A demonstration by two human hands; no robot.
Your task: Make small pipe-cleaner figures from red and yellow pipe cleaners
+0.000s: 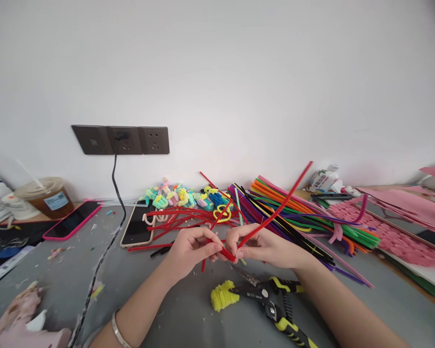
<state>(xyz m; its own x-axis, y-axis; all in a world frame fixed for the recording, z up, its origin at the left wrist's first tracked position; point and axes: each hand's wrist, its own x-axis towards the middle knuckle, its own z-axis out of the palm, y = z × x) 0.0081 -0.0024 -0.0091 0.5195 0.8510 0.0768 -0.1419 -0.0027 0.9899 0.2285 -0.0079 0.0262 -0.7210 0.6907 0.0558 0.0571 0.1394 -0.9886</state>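
Between my two hands, above the grey table, is a red pipe cleaner (280, 209) whose long free end slants up to the right. My left hand (194, 249) pinches the bent red part with thumb and forefinger. Close against it, my right hand (255, 245) grips the same pipe cleaner near its bend. Below them lies a coiled yellow pipe-cleaner piece (224, 295). The black and yellow pliers (270, 299) rest beside it, jaw tips overlapping the coil's edge. Several loose red pipe cleaners (188, 216) are spread behind my hands.
A bundle of coloured pipe cleaners (311, 227) lies at the right, near a pink woven mat (402, 241). Small pastel pieces (179, 195) are heaped by the wall. Phones (136, 227), a drink cup (52, 195) and a black cable (97, 266) are on the left.
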